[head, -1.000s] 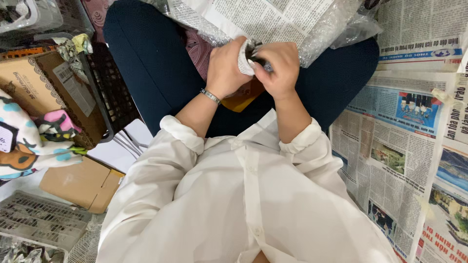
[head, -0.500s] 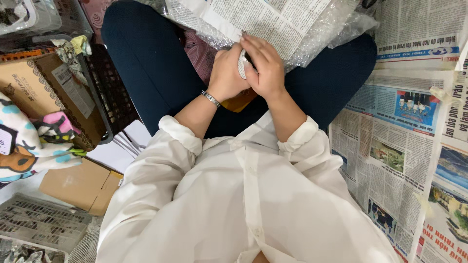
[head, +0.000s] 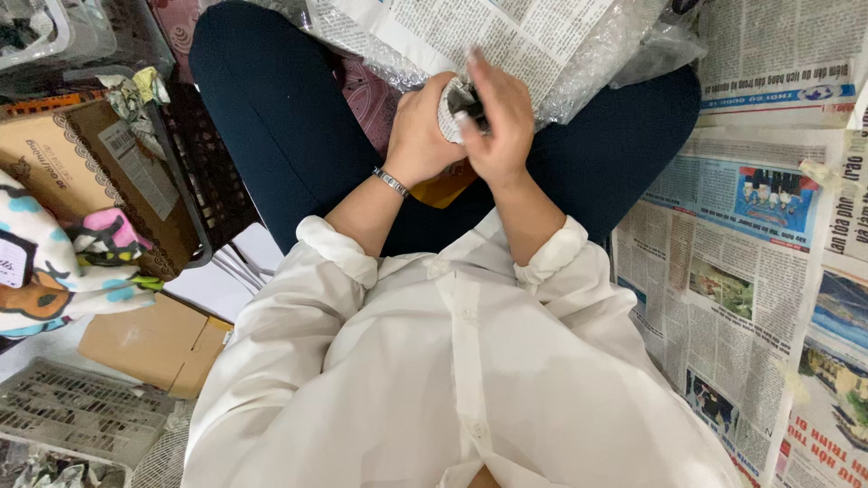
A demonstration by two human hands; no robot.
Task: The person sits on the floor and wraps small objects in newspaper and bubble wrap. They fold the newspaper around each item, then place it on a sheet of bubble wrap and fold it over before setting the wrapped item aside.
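Left hand: fingers curled around a small white-wrapped item, wrist with a metal bracelet.
Right hand: laid over the item from 3 o'clock, fingers pressed together; the fingertips are blurred.
Item: dark core showing between both hands, held above the lap, just below the paper sheet at 12 o'clock.
Bubble wrap: under the sheet, 1 o'clock.
Newspapers: spread on the floor, 3 o'clock.
Brown box: 9 o'clock.
Patterned cloth: beside the box, 9 o'clock.
Cardboard: 8 o'clock.
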